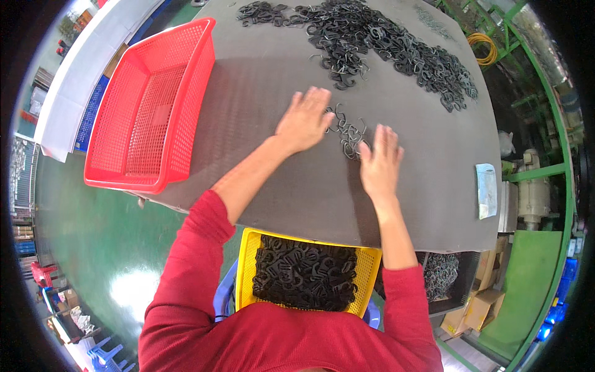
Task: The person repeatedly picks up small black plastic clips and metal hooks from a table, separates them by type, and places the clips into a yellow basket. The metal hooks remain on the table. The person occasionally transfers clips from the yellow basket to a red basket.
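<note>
A small heap of silvery metal hooks [351, 137] lies on the grey table [266, 80] between my two hands. My left hand [305, 119] is at the heap's left side, palm down, its fingers stretched out and holding nothing. To the right of the hooks is my right hand [380, 162], also flat with extended fingers and empty. Farther back spreads a big pile of black hook-shaped pieces [372, 37]. Close to my body, below the table edge, a yellow basket [249, 260] holds many black plastic clips [304, 273].
An empty red basket [201, 93] rests on the table's left side. A light blue packet [486, 191] lies by the right edge. Under the table at right, a dark crate holds metal hooks [441, 276]. Green metal framing [545, 172] and a coiled yellow hose [482, 48] stand beyond the table's right side.
</note>
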A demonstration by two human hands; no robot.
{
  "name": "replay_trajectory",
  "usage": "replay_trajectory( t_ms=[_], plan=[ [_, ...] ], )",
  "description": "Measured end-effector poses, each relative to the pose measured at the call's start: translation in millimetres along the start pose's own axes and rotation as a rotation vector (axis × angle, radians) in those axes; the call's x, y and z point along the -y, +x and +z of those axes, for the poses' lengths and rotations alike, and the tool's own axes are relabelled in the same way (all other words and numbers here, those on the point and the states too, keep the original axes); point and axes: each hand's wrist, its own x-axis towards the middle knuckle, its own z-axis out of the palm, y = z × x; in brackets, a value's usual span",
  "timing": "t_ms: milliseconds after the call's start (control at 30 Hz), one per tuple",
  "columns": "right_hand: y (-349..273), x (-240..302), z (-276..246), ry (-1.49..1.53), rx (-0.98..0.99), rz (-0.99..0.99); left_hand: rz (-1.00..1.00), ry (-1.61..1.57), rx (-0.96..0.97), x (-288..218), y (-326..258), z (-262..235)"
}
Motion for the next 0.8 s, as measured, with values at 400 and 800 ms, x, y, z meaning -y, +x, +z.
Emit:
replay_trajectory(
  t_ms=[400,800],
  plan=[
    [-15.7,111.2,3.5,0.165,0.104,-0.732,-0.321,-0.587,-0.595,0.5,-32.2,-121.0],
    [-55.5,-127.1,-42.8,-0.265,-0.128,0.072,-0.366,-0.547,-0.381,-10.7,-98.0,-163.0]
  ],
)
